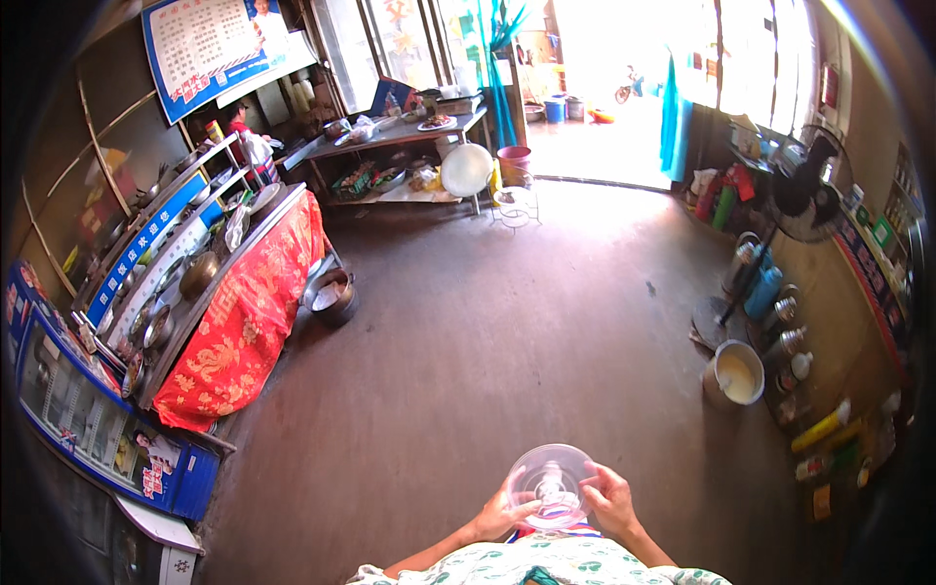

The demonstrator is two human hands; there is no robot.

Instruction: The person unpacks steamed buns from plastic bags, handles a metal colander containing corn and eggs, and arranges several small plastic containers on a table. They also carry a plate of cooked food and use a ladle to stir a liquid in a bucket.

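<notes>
A round, transparent plastic bowl or lid [550, 462] is held in front of my body, low in the head view. My left hand [499, 515] grips it from the left, with the thumb lying over its near side. On the opposite rim, my right hand [613, 501] has its thumb and fingers closed on the edge. Nothing can be made out inside the plastic piece. Just below it is my white garment with a green print [504, 563].
At left, a red patterned cloth [241, 314] covers a counter near a display fridge [95, 424]. A pot [336, 307] stands on the floor [468, 351]. At right are a bucket [757, 391], a fan [812, 183] and several flasks. Another person [248, 146] stands behind the counter.
</notes>
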